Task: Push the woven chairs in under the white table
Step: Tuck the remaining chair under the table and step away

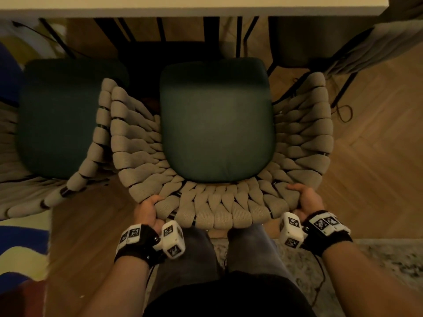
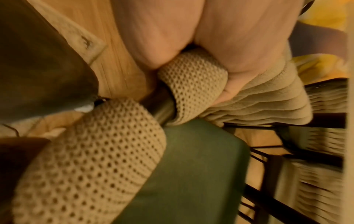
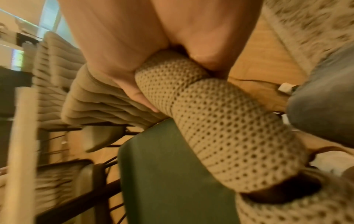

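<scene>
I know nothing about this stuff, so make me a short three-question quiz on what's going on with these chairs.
1. True or false: both hands grip the backrest rim of the middle woven chair.
2. What colour is that chair's seat cushion? A red, B dark green, C white.
3. Fill in: a second woven chair stands on the person's ____ side.

Key
1. True: the left hand and the right hand each wrap the woven rim near its two rear corners.
2. B. The cushion's front edge is short of the white table, so this chair is not yet pushed in.
3. Left.
</scene>
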Tool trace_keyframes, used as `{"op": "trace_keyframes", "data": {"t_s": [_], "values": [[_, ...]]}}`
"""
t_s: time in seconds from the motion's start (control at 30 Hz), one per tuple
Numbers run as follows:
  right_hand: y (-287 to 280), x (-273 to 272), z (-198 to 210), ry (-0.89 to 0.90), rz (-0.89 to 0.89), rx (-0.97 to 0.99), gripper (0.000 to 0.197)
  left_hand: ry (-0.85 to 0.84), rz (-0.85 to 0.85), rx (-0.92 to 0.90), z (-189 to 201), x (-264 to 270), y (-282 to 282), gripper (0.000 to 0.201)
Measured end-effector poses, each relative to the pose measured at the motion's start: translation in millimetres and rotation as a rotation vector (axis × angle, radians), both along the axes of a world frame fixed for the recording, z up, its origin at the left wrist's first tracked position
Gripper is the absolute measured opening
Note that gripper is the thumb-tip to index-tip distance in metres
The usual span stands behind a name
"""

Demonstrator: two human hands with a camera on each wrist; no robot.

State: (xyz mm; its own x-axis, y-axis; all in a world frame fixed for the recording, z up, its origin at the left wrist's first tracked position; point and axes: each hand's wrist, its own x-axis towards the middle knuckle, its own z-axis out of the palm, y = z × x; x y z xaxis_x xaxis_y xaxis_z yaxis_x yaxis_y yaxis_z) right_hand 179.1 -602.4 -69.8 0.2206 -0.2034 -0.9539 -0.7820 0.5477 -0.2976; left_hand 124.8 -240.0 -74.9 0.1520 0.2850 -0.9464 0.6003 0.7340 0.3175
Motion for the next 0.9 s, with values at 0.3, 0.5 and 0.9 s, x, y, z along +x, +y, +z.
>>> {"op": "trace_keyframes", "data": {"t_s": [0.3, 0.5, 0.9], "values": [[11, 32, 22, -0.123, -0.005, 0.05, 0.055, -0.114, -0.042, 0.064, 19, 39, 26, 0.044], [30, 88, 4, -0.091, 0.016, -0.011, 0.054, -0.063, -0.116, 0.104, 13, 101, 27, 0.042], [41, 159, -13, -0.098, 0.053, -0.017, 0.024, -0.011, -0.199, 0.094, -2, 186, 32, 0.037]]}}
